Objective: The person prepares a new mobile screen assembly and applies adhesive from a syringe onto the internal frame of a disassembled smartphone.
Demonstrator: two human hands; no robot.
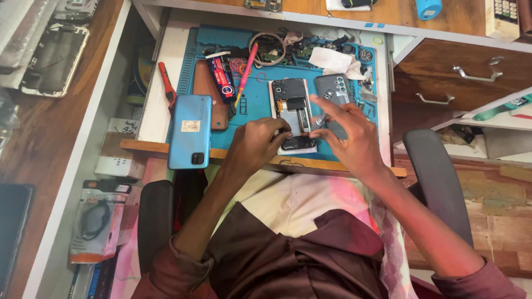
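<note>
My left hand (257,145) pinned the opened phone (292,113) steady on the blue mat (255,99), while my right hand (346,135) gripped a small screwdriver (320,119) over it.

Bright, even light falls from above, so the blue mat (255,105) on the tabletop (160,94) shows clean colour and the hands (354,138) throw only short, soft shadows onto the opened phone (292,105) beneath them. A pale glare lies on the glossy screen panels (52,58) at the upper left and on the blue phone back (190,130), while the space under the desk and the dark shirt (277,260) sink into dimness. The centre is fairly sharp, the right fingers are slightly motion-blurred, and the wide lens bends the drawer fronts (460,72) and desk edges outward near the borders, where detail softens.
</note>
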